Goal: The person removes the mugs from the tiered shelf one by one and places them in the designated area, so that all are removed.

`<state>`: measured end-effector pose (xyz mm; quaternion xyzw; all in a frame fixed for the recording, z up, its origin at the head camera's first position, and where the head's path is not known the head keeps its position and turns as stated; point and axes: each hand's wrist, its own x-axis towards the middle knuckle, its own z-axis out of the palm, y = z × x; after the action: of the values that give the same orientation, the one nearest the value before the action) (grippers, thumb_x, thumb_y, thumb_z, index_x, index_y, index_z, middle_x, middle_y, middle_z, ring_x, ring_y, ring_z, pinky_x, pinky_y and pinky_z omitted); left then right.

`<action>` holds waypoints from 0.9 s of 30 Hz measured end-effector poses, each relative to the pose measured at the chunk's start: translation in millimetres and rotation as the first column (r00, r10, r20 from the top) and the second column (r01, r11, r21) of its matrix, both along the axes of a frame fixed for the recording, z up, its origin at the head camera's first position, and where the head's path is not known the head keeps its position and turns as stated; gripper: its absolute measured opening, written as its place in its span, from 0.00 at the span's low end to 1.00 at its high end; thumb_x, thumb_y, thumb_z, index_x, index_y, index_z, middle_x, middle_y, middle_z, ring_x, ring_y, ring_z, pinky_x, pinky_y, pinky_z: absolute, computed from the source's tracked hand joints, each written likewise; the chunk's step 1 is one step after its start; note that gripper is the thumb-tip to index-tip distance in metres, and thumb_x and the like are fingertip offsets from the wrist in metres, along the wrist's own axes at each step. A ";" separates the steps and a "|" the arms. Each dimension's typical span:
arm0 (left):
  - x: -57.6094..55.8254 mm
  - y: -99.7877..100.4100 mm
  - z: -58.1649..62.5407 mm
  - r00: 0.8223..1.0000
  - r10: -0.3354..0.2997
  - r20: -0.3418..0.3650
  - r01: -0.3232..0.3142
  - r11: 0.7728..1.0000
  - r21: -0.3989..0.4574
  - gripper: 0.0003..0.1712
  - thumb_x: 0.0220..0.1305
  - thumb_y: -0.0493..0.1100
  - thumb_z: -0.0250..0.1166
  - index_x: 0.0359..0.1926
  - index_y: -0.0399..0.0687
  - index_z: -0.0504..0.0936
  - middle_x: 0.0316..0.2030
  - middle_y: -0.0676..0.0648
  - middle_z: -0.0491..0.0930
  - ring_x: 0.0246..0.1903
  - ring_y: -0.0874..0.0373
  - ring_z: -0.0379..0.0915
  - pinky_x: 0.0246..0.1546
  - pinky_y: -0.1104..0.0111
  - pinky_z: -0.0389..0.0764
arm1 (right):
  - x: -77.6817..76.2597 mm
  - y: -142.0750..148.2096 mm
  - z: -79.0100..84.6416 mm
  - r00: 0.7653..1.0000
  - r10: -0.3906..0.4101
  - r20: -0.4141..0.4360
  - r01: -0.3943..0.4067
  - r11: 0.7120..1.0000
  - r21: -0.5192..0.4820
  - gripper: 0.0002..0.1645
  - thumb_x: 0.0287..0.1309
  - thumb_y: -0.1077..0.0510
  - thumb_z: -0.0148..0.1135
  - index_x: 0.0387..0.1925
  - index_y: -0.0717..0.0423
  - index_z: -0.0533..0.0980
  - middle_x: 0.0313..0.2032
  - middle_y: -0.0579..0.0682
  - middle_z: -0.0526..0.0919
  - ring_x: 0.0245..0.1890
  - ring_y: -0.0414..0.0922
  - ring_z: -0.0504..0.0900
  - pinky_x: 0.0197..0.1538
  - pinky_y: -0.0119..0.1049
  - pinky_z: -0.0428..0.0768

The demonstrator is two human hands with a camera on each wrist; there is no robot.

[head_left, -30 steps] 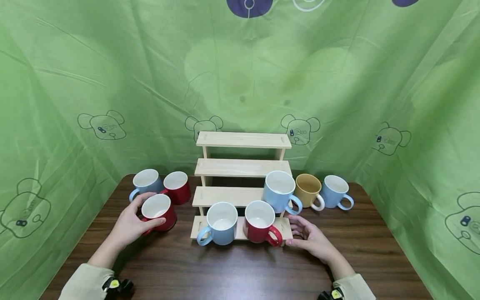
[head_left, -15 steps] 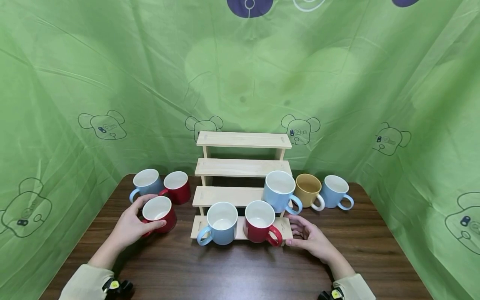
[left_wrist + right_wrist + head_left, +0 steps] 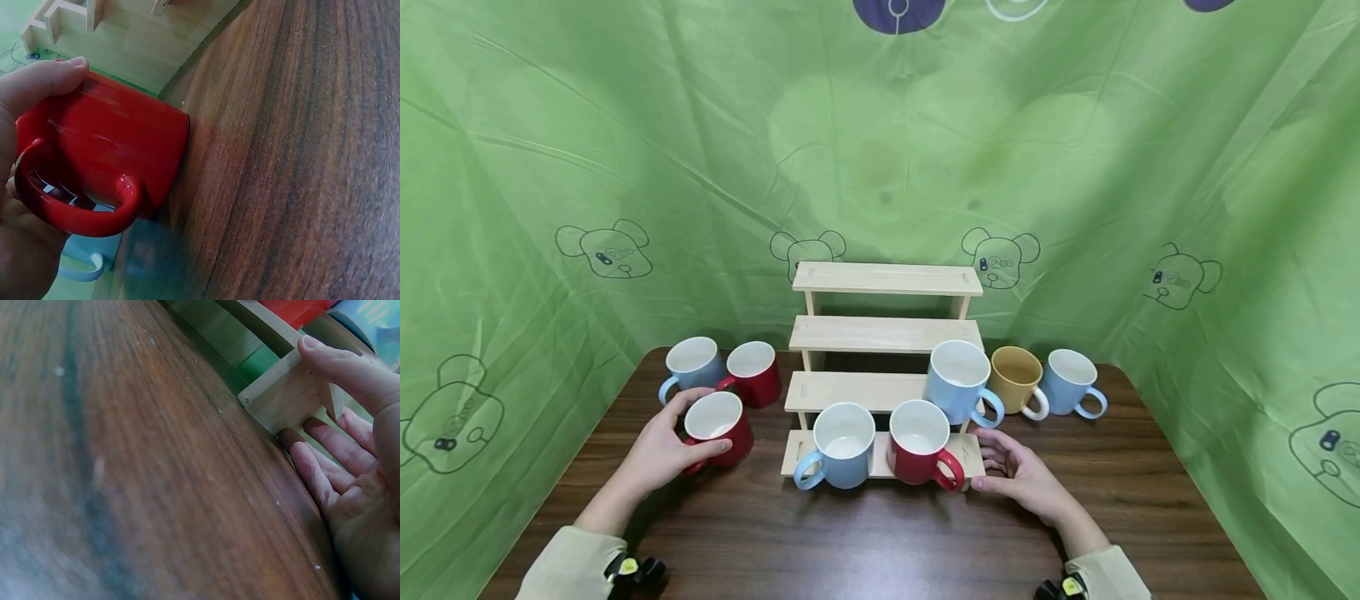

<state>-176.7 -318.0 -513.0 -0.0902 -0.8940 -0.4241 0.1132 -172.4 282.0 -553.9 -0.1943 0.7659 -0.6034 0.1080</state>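
At the left of the table, my left hand (image 3: 658, 446) grips a red mug (image 3: 718, 427) with a white inside, thumb on the near side and fingers round the far side. In the left wrist view this mug (image 3: 119, 137) has its base close to the table and its handle toward the palm. My right hand (image 3: 1026, 475) holds the right end of a stepped wooden shelf's bottom tier (image 3: 882, 457), thumb at the front corner, fingers by the side panel (image 3: 290, 390). That tier bears a light blue mug (image 3: 844, 446) and another red mug (image 3: 917, 442).
A larger-looking light blue mug (image 3: 958, 383) stands at the right of the second tier (image 3: 853, 393). Behind the left hand are a blue mug (image 3: 700, 367) and a red mug (image 3: 756, 379). A yellow mug (image 3: 1015, 383) and a blue mug (image 3: 1067, 383) stand right of the shelf. Green cloth (image 3: 880, 167) hangs behind.
The red mug in my left hand has tilted or shifted very slightly to the right. My right hand, the shelf and the other mugs stay where they were.
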 end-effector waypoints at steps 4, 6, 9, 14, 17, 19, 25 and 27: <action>-0.3 -0.4 0.5 1.000 0.000 -0.001 0.000 1.000 -0.006 0.49 0.51 0.49 0.90 0.72 0.53 0.76 0.57 0.47 0.84 0.50 0.65 0.76 0.48 0.72 0.76 | -0.7 -0.6 0.0 1.000 -0.001 0.004 0.001 1.000 -0.001 0.45 0.64 0.66 0.78 0.77 0.65 0.66 0.67 0.69 0.78 0.57 0.46 0.87 0.59 0.34 0.85; -0.6 -0.7 0.2 1.000 0.003 -0.009 -0.003 1.000 -0.014 0.49 0.50 0.49 0.91 0.71 0.52 0.77 0.58 0.46 0.83 0.52 0.64 0.73 0.49 0.71 0.74 | -1.1 -0.5 -0.2 1.000 0.000 0.004 0.000 1.000 0.000 0.45 0.65 0.65 0.78 0.77 0.65 0.67 0.67 0.68 0.78 0.57 0.46 0.87 0.59 0.34 0.84; -0.8 -0.7 0.1 1.000 0.010 -0.024 -0.011 0.999 -0.031 0.49 0.50 0.50 0.91 0.70 0.50 0.77 0.59 0.45 0.81 0.55 0.62 0.69 0.50 0.68 0.73 | -1.7 -0.1 -0.8 1.000 0.001 0.004 -0.001 1.000 0.005 0.44 0.65 0.65 0.78 0.77 0.64 0.67 0.67 0.68 0.79 0.57 0.46 0.87 0.59 0.34 0.84; -0.2 -0.5 1.0 1.000 0.012 -0.021 -0.013 0.999 -0.034 0.49 0.50 0.51 0.91 0.70 0.49 0.77 0.60 0.45 0.80 0.57 0.61 0.68 0.51 0.67 0.72 | -1.3 0.2 -0.9 1.000 0.008 -0.005 -0.008 1.000 -0.002 0.44 0.65 0.65 0.77 0.77 0.64 0.67 0.68 0.68 0.78 0.57 0.47 0.87 0.60 0.34 0.84; 0.0 -0.7 1.0 1.000 0.010 -0.018 -0.010 1.000 -0.026 0.49 0.50 0.50 0.91 0.71 0.50 0.77 0.61 0.45 0.80 0.56 0.61 0.68 0.51 0.68 0.71 | -0.8 0.1 -0.8 1.000 0.013 -0.009 -0.014 1.000 -0.013 0.44 0.65 0.66 0.77 0.77 0.64 0.67 0.69 0.68 0.77 0.58 0.47 0.87 0.60 0.34 0.84; 0.0 -0.9 1.0 1.000 0.009 -0.016 -0.009 1.000 -0.022 0.49 0.50 0.50 0.91 0.71 0.50 0.77 0.61 0.45 0.80 0.56 0.62 0.68 0.51 0.68 0.71 | -0.5 0.2 -0.7 1.000 0.016 -0.010 -0.016 1.000 -0.018 0.44 0.65 0.66 0.77 0.77 0.64 0.67 0.69 0.68 0.77 0.58 0.47 0.87 0.60 0.34 0.84; -0.1 -1.0 1.6 1.000 0.006 -0.010 -0.006 1.000 -0.021 0.50 0.50 0.50 0.91 0.71 0.49 0.77 0.61 0.45 0.80 0.56 0.64 0.68 0.51 0.69 0.72 | -0.5 0.6 -0.2 1.000 0.017 -0.001 -0.017 1.000 -0.019 0.44 0.65 0.66 0.77 0.77 0.65 0.66 0.69 0.69 0.77 0.58 0.47 0.87 0.60 0.35 0.85; -0.2 -0.6 2.3 1.000 0.003 -0.007 -0.003 1.000 -0.023 0.50 0.50 0.50 0.91 0.71 0.48 0.76 0.61 0.44 0.80 0.56 0.62 0.69 0.51 0.69 0.72 | -0.6 0.8 -0.1 1.000 0.019 0.001 -0.019 1.000 -0.019 0.44 0.66 0.66 0.76 0.77 0.65 0.66 0.69 0.68 0.76 0.58 0.47 0.87 0.60 0.35 0.85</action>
<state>-176.9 -318.6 -510.7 -0.0916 -0.8985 -0.4134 0.1159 -173.0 282.8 -554.0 -0.2020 0.7582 -0.6098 0.1122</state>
